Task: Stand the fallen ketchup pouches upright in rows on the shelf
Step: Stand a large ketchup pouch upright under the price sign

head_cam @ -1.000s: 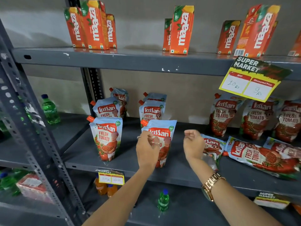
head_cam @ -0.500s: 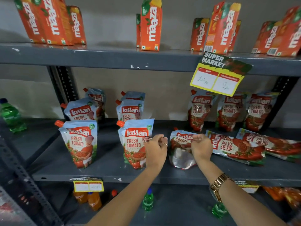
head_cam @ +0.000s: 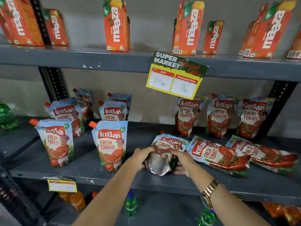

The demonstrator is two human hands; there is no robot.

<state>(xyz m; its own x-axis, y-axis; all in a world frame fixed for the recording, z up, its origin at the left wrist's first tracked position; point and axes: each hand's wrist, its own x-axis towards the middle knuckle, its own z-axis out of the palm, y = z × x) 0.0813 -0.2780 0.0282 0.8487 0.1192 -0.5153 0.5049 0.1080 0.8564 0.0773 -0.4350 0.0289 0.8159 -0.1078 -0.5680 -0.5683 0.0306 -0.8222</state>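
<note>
On the grey middle shelf (head_cam: 104, 176) a fallen ketchup pouch (head_cam: 169, 143) lies with its silver base towards me. My left hand (head_cam: 141, 156) grips its left side and my right hand (head_cam: 183, 162) grips its right side and underside. Two more fallen pouches lie flat to the right, the nearer fallen pouch (head_cam: 216, 154) and the far fallen pouch (head_cam: 260, 151). To the left, several pouches stand upright in two rows, the front ones being the left front pouch (head_cam: 54, 142) and the middle front pouch (head_cam: 110, 144). Three upright pouches (head_cam: 219, 118) lean at the back right.
Orange juice cartons (head_cam: 116, 26) line the top shelf. A yellow price tag (head_cam: 175, 79) hangs from its edge over the back right pouches. Green bottles (head_cam: 130, 203) and orange bottles stand on the lower shelf. A black upright post (head_cam: 276, 111) bounds the right end.
The view swung right and closer. Both hands left the standing middle pouch, moved right and took hold of the fallen pouch, whose base end is now lifted towards me.
</note>
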